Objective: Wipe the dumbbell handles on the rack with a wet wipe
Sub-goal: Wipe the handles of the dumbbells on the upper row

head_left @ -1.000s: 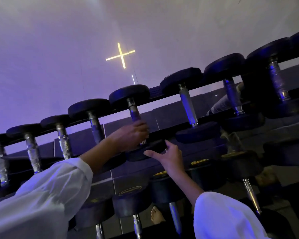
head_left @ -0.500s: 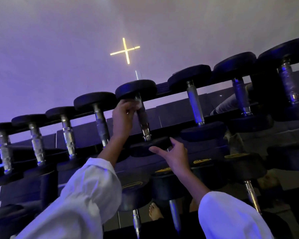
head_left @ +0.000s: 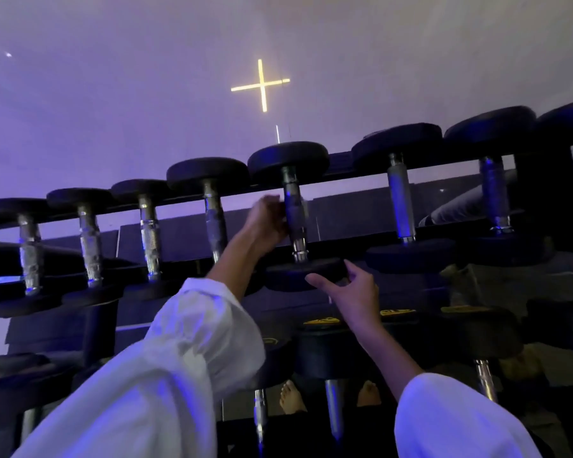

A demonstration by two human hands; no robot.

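Observation:
A black rack rail [head_left: 351, 175] carries a row of black-headed dumbbells with steel handles. My left hand [head_left: 267, 223] is wrapped around the middle of one dumbbell handle [head_left: 293, 209] from its left side. A faint pale edge shows just right of that handle; the wet wipe itself is not clearly visible in the dim light. My right hand [head_left: 351, 292] has its fingers spread, thumb and forefinger touching the rim of that dumbbell's near head [head_left: 298, 271].
More dumbbells stand left [head_left: 214, 219] and right [head_left: 401, 201] of the held one. A lower tier holds bigger dumbbells with yellow marks [head_left: 321, 322]. Bare feet [head_left: 291, 399] show on the floor below. Someone's grey sleeve [head_left: 460, 206] lies behind the rack at right.
My left hand slid from the handle's lower end up to its top, then back down to the middle. My right hand stayed at the near head.

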